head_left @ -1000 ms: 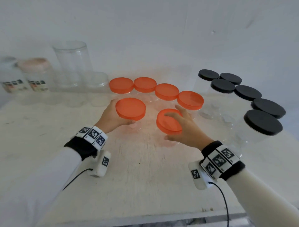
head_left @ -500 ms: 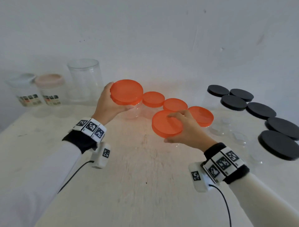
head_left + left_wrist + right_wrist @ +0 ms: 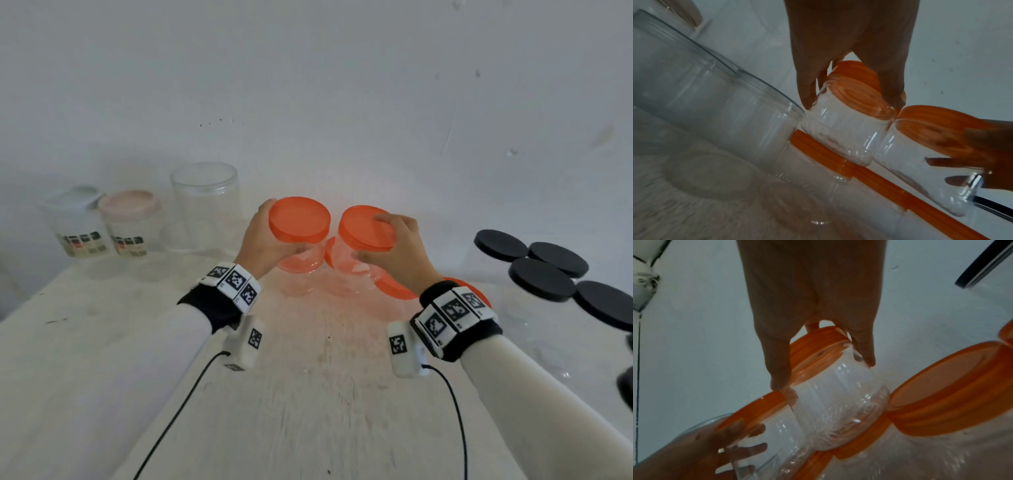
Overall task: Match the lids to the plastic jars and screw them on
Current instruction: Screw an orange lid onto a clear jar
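Note:
My left hand (image 3: 263, 241) grips a clear plastic jar (image 3: 301, 257) just under its orange lid (image 3: 299, 219) and holds it off the table. My right hand (image 3: 399, 255) grips a second clear jar (image 3: 349, 263) by its orange lid (image 3: 363, 226), fingers over the top. The two jars hang side by side, almost touching. In the left wrist view my left hand (image 3: 849, 48) holds the jar (image 3: 844, 126) by thumb and fingers. The right wrist view shows my right hand (image 3: 813, 296) on its jar (image 3: 838, 394).
More orange-lidded jars (image 3: 394, 287) stand below and behind my hands. Several black-lidded jars (image 3: 541, 279) crowd the right side. At the back left are a tall lidless clear jar (image 3: 205, 205), a pink-lidded jar (image 3: 132, 222) and a pale blue-lidded one (image 3: 75, 222). The white table (image 3: 308, 394) reaches a wall.
Both hands have raised their orange-lidded jars off the table and carried them up and toward the wall. The two jars have come closer together.

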Demonstrator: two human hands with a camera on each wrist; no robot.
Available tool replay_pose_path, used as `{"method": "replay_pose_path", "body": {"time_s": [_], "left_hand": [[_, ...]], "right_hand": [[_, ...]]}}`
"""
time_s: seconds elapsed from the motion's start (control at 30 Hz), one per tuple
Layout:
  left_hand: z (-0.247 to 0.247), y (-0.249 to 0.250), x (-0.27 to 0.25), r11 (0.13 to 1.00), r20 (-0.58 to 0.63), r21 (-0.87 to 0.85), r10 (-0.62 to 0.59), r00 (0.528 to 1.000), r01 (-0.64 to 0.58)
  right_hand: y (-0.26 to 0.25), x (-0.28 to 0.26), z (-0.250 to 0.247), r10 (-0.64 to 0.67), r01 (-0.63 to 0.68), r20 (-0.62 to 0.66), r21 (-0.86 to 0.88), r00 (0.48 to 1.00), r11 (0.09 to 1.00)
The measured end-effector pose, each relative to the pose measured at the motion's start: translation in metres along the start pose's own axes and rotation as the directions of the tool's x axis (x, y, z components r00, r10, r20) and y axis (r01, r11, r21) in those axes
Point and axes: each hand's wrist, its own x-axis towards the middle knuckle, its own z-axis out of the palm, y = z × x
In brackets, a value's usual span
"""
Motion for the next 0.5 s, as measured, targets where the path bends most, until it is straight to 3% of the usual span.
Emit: {"method": "replay_pose_path", "body": {"time_s": [0.3, 0.5], "left_hand": [[0.003, -0.017, 0.011, 0.997, 0.012, 0.024, 0.068, 0.998, -0.068], [0.009, -0.023, 0.009, 0.991, 0.016, -0.011, 0.137, 0.990, -0.137]], "right_hand": [[0.010, 0.031, 0.025, 0.015, -0.015, -0.030, 0.018, 0.999, 1.000], [0.025, 0.040, 0.030, 0.089, -0.080, -0.059, 0.143, 0.994, 0.987]]}}
